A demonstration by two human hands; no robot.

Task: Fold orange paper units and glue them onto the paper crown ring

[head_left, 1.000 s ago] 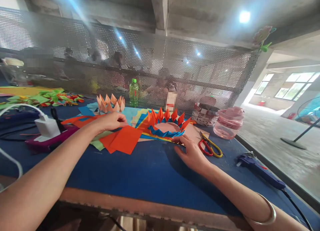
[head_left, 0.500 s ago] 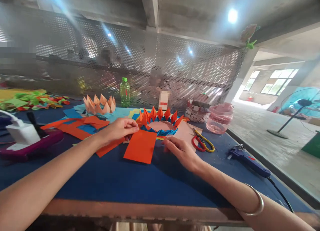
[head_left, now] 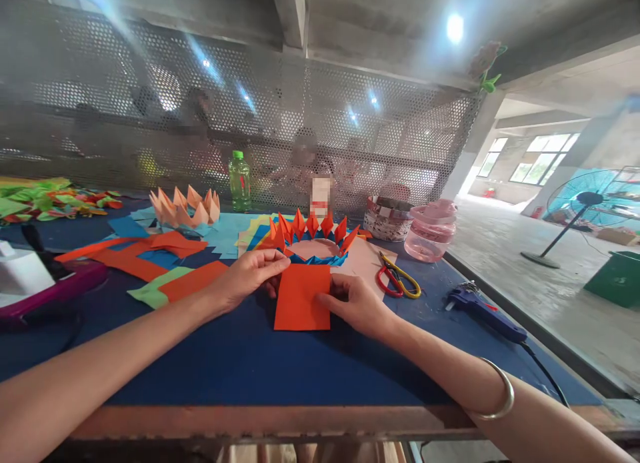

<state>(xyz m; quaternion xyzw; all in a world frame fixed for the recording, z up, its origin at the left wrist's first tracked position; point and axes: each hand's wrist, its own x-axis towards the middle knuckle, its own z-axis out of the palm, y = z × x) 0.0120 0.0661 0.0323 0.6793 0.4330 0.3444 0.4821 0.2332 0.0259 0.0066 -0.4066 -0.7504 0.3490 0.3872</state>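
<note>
A rectangular sheet of orange paper (head_left: 301, 301) is held between my two hands over the blue tabletop. My left hand (head_left: 260, 271) pinches its upper left corner. At the right edge, my right hand (head_left: 357, 304) grips it with the thumb in front and the fingers behind. Just beyond the sheet stands a folded-paper ring (head_left: 320, 253) with orange points and a blue base. A peach paper ring (head_left: 186, 211) with similar points sits further back on the left.
Red-and-yellow scissors (head_left: 397, 279) lie right of my right hand, with a blue glue gun (head_left: 487, 313) beyond. A pink jar (head_left: 430, 231), a woven basket (head_left: 387, 219) and a green bottle (head_left: 240, 183) line the back. Left are loose paper pieces (head_left: 193, 281) and a purple power strip (head_left: 75, 283).
The orange sheet has shifted right and turned straighter. My right hand, apart from it before, has come onto its right edge. The view has swung slightly.
</note>
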